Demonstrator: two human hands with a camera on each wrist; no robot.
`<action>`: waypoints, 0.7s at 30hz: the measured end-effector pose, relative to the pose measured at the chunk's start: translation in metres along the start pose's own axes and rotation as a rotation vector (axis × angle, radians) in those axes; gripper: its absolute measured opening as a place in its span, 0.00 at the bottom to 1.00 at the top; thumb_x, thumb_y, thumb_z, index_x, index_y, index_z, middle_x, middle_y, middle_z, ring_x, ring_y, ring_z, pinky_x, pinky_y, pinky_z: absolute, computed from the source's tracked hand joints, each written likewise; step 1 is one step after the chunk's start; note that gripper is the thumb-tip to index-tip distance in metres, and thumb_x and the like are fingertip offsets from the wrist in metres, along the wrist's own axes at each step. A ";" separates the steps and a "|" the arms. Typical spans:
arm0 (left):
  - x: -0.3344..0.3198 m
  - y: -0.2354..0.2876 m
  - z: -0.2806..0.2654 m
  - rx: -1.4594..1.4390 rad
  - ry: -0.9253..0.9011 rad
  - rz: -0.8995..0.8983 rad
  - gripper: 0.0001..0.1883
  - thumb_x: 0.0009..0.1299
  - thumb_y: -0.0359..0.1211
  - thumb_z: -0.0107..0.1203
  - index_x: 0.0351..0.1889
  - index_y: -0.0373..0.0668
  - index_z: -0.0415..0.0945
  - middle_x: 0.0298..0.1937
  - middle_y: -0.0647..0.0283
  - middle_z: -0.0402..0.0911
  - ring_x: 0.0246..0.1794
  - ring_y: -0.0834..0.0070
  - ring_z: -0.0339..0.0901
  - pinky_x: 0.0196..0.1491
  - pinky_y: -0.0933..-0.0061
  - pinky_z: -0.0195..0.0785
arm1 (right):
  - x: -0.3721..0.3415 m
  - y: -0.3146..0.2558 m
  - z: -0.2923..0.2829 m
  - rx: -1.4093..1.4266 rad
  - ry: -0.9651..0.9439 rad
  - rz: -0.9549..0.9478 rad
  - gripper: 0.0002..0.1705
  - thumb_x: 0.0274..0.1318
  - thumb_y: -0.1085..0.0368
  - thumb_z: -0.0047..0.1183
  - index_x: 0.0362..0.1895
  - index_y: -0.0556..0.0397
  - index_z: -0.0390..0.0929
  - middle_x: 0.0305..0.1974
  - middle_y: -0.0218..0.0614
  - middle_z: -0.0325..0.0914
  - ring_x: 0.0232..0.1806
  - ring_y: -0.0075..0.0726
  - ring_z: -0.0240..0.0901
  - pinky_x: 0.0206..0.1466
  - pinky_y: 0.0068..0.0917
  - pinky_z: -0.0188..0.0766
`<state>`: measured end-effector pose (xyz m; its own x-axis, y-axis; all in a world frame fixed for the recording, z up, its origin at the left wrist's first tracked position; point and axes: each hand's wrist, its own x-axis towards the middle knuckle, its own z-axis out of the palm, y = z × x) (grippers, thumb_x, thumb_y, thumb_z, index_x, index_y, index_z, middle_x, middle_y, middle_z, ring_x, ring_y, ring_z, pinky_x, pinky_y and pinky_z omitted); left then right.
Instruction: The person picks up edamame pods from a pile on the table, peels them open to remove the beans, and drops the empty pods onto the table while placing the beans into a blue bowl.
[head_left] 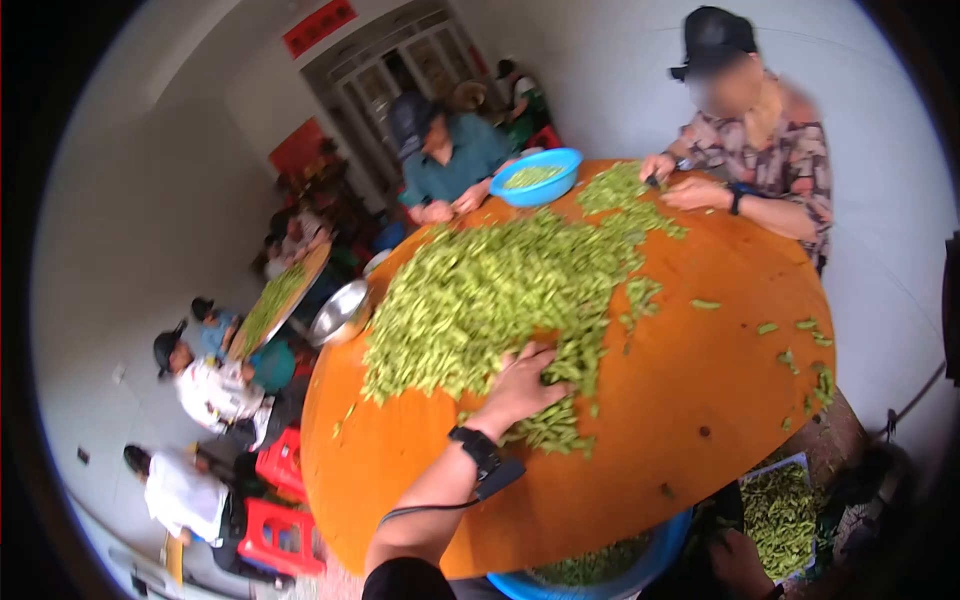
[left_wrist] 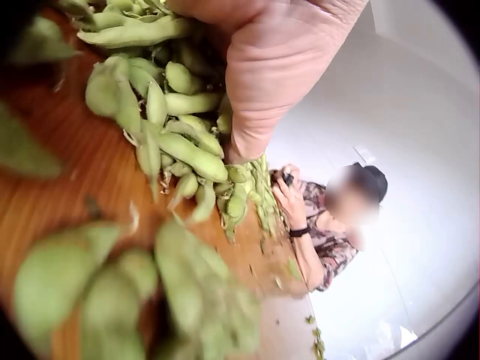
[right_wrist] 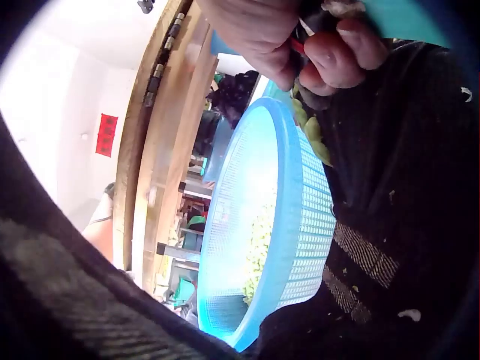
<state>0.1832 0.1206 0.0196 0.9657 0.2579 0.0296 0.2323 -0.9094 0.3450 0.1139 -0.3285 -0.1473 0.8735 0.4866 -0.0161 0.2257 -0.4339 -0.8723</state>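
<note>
My left hand [head_left: 520, 388] reaches into the near edge of a wide heap of green soybean pods [head_left: 490, 290] on the round wooden table [head_left: 720, 370]. Its fingers are spread over the pods, their tips partly hidden. In the left wrist view, the thumb side of that hand [left_wrist: 274, 75] presses down beside plump pods [left_wrist: 191, 154]. Low by my lap, my right hand [right_wrist: 300, 49] has curled fingers around a small tool with a red part [right_wrist: 298, 46], mostly hidden. A few pods [right_wrist: 316, 142] show just below those fingers.
A blue plastic basket [right_wrist: 285, 187] with pods inside stands under the table edge. On the table are a blue basin [head_left: 565, 170] and a steel bowl [head_left: 340, 312]. Two people sit across the table. A pod-filled tray [head_left: 780, 515] lies on the floor, right.
</note>
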 end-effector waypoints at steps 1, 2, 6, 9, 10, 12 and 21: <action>-0.011 0.005 -0.001 -0.023 0.021 0.046 0.36 0.57 0.53 0.64 0.61 0.47 0.72 0.67 0.65 0.68 0.62 0.47 0.63 0.64 0.55 0.60 | 0.000 -0.008 0.001 0.097 -0.063 0.260 0.09 0.57 0.63 0.51 0.30 0.57 0.76 0.16 0.36 0.72 0.18 0.29 0.70 0.22 0.30 0.65; -0.023 0.008 0.000 -0.045 0.045 0.088 0.34 0.57 0.50 0.64 0.60 0.45 0.73 0.66 0.63 0.69 0.61 0.46 0.64 0.64 0.57 0.61 | -0.002 -0.003 0.004 0.088 -0.117 0.245 0.09 0.57 0.63 0.51 0.30 0.57 0.76 0.16 0.36 0.72 0.18 0.29 0.70 0.22 0.30 0.65; -0.077 0.023 -0.005 -0.151 -0.038 0.151 0.30 0.63 0.45 0.63 0.62 0.46 0.72 0.67 0.61 0.68 0.69 0.44 0.56 0.72 0.47 0.47 | -0.003 0.011 0.008 0.074 -0.156 0.211 0.08 0.57 0.64 0.51 0.30 0.57 0.75 0.15 0.34 0.70 0.16 0.27 0.67 0.20 0.28 0.62; -0.110 0.023 -0.020 -0.111 -0.062 0.136 0.34 0.64 0.48 0.61 0.67 0.48 0.66 0.73 0.58 0.59 0.72 0.44 0.50 0.71 0.41 0.44 | -0.003 0.012 0.010 0.082 -0.143 0.222 0.08 0.57 0.65 0.51 0.30 0.56 0.74 0.15 0.34 0.69 0.16 0.27 0.67 0.20 0.29 0.61; -0.118 0.017 -0.024 -0.070 0.024 0.063 0.37 0.66 0.51 0.59 0.70 0.47 0.62 0.74 0.56 0.57 0.73 0.45 0.50 0.71 0.44 0.44 | -0.002 0.011 0.010 0.070 -0.130 0.177 0.07 0.57 0.65 0.51 0.30 0.56 0.74 0.15 0.34 0.69 0.16 0.28 0.67 0.20 0.30 0.61; -0.131 0.002 -0.024 -0.027 0.122 -0.017 0.39 0.68 0.54 0.56 0.73 0.46 0.57 0.74 0.54 0.54 0.73 0.46 0.50 0.72 0.48 0.44 | 0.001 0.018 0.011 0.057 -0.123 0.120 0.06 0.56 0.66 0.51 0.30 0.55 0.74 0.15 0.34 0.68 0.15 0.29 0.66 0.19 0.30 0.60; -0.123 -0.023 0.031 -0.344 0.218 0.048 0.34 0.73 0.48 0.50 0.68 0.34 0.59 0.70 0.40 0.59 0.72 0.48 0.54 0.72 0.58 0.47 | 0.003 0.067 0.018 -0.463 -0.139 -0.474 0.07 0.56 0.67 0.48 0.26 0.55 0.68 0.25 0.45 0.69 0.25 0.45 0.70 0.25 0.39 0.63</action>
<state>0.0624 0.0995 -0.0214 0.9189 0.3143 0.2384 0.0996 -0.7696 0.6307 0.1240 -0.3426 -0.2142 0.5774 0.7843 0.2269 0.7595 -0.4140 -0.5018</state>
